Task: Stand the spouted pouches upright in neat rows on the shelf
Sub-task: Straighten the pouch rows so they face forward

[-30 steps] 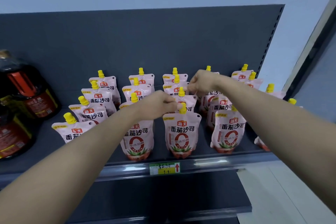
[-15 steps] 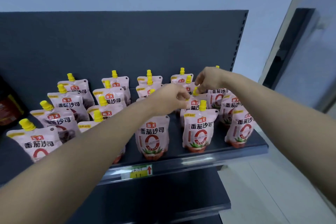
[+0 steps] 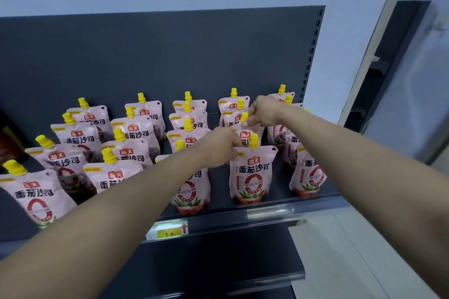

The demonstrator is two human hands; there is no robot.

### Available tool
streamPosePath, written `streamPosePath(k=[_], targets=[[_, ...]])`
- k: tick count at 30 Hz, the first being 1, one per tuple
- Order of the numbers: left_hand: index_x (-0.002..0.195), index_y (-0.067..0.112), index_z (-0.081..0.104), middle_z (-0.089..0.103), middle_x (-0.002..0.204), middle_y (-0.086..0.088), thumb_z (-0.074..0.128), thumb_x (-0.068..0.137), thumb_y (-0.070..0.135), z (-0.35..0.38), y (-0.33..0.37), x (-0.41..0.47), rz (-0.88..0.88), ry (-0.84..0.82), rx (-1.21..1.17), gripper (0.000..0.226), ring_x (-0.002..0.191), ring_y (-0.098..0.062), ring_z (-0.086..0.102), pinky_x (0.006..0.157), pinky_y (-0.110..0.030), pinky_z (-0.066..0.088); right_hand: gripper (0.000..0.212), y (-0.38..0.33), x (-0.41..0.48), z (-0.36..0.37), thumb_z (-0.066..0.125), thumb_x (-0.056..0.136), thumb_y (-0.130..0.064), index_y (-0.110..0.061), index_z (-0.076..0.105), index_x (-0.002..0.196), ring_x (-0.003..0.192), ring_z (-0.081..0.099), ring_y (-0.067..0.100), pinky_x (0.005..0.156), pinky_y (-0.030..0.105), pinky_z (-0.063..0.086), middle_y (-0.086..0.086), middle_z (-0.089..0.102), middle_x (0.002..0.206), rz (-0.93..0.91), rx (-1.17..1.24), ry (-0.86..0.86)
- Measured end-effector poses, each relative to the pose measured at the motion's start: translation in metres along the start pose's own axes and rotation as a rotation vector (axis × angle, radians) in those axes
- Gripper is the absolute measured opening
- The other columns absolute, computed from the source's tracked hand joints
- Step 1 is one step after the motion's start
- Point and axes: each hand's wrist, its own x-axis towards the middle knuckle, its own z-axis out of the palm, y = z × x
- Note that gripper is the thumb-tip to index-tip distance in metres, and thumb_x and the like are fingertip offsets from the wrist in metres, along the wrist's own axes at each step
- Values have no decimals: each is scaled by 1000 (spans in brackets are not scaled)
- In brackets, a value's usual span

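While outstretched, left hand [image 3: 218,147] on front pouch [image 3: 250,177] corner, right hand [image 3: 263,111] on cap [image 3: 244,117].

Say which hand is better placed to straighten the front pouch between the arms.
Left: the left hand pinches the top corner of the front pouch; the right hand pinches the yellow cap of the pouch behind.

On the shelf [image 3: 279,198] the pouches [image 3: 250,177] stand in rows, the price tag [image 3: 167,232] on its front edge.

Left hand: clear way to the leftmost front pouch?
Probably yes: the leftmost front pouch stands at the shelf edge, nothing before it; the left hand must first release the held pouch.
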Motion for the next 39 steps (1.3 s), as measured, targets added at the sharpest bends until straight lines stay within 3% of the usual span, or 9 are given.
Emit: streamPosePath(k=[4,8,12,18,21,23,29,34,39], targets=[[98,6,71,70,97,-7,64,85,10,0,-2,2,0,-13,3,15,87,-21,65,69,-26,51,38,1,-3,-1,69,86,-32,2,72,103,98,60,26,89,36,49,16,70,107,-6,-12,-12],[96,4,71,70,97,-8,63,85,9,0,-1,3,5,-15,9,15,87,-22,66,76,-33,56,42,1,-4,1,67,88,-34,4,71,106,108,62,33,92,40,50,21,69,112,-1,-42,7],[95,5,70,71,97,-11,63,86,12,-1,-2,1,18,-44,4,14,87,-22,66,79,-36,56,40,3,-6,2,69,85,-36,0,73,102,98,64,30,85,36,50,18,71,107,11,-29,7],[110,17,67,68,107,0,61,88,19,-17,2,2,59,45,-25,23,96,-13,62,84,-27,52,30,14,-22,-15,65,88,-38,-11,75,94,77,58,17,72,28,47,2,69,85,20,36,85],[108,17,66,68,100,2,60,88,17,-25,14,7,85,110,-119,21,93,-12,63,74,-17,49,25,22,-36,-33,66,87,-37,-14,75,90,91,59,20,84,30,47,1,66,95,55,42,169],[106,16,67,65,91,5,59,88,15,-27,28,11,130,169,-159,21,87,-11,61,69,-13,45,26,30,-47,-44,68,87,-32,-10,74,100,91,60,20,79,27,45,1,67,96,97,39,221],[106,15,67,60,80,11,60,87,12,-8,65,25,260,108,-193,21,77,-7,59,68,-19,47,30,63,-75,-64,69,87,-22,-7,71,113,111,62,25,92,29,47,10,70,118,248,-6,247],[129,13,52,61,110,-2,62,87,17,16,86,40,208,5,-159,43,99,-19,60,86,-32,52,42,91,-72,-63,67,88,-23,-7,62,127,122,56,26,104,33,44,10,62,131,282,-39,203],[130,11,49,58,121,-6,64,84,18,38,103,59,129,-70,-119,49,105,-20,55,82,-30,47,47,114,-50,-61,66,89,-22,-8,57,133,125,54,26,104,32,41,9,59,135,239,-103,80]])
